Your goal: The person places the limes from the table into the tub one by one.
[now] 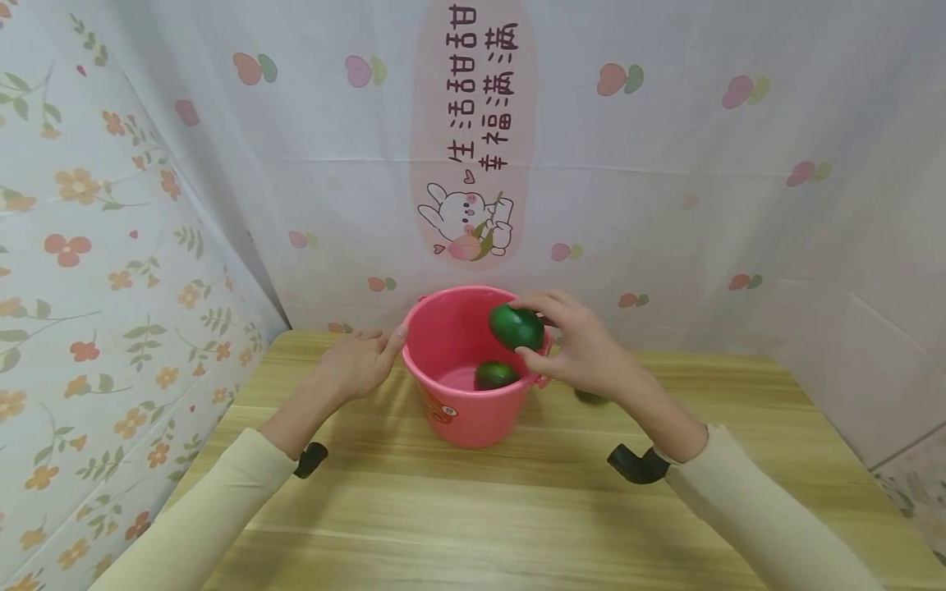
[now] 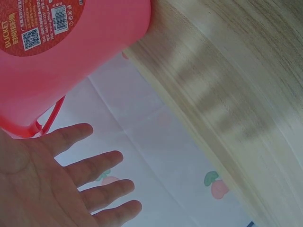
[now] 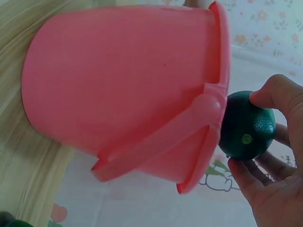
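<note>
A pink plastic bucket (image 1: 473,419) stands upright on the wooden table. Over the right part of its mouth, my right hand (image 1: 580,345) holds a dark green avocado (image 1: 516,327) between thumb and fingers. In the right wrist view, the held avocado (image 3: 248,125) shows a pale round stem scar and sits at the rim. Another avocado (image 1: 495,375) lies inside the bucket. My left hand (image 1: 358,361) has its thumb at the bucket's left rim; its fingers (image 2: 97,168) are straight and spread in the left wrist view.
Partly hidden below my right hand, another green avocado (image 1: 591,397) lies on the wooden table (image 1: 443,517). The bucket's handle (image 3: 156,137) hangs down its side. Printed cloth (image 1: 332,164) hangs behind the table and along the left side.
</note>
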A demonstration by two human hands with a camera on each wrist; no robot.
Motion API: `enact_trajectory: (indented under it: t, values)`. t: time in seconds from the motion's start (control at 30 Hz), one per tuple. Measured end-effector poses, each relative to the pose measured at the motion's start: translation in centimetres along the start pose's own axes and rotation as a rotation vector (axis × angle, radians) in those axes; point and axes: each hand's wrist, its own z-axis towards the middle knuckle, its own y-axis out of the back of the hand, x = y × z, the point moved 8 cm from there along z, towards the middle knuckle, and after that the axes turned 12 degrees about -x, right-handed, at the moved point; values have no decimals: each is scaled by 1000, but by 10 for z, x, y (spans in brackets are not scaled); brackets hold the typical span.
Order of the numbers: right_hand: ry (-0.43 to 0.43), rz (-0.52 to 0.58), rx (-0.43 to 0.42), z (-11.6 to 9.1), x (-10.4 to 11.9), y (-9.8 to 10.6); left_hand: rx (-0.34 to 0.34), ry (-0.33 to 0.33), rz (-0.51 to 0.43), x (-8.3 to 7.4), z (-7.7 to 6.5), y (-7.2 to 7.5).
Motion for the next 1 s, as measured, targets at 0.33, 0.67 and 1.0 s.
enact_trajectory:
  t: [0.33,0.67,1.0]
  values:
    - [-44,15,-10,5,-2,-3,9,-4,0,-5,-1,2]
    - [-56,79,-34,-5,-12,11,-11,-4,9,-4,-2,5]
    - [-58,46,-66,-21,-31,28,-12,-8,-3,-3,-2,1]
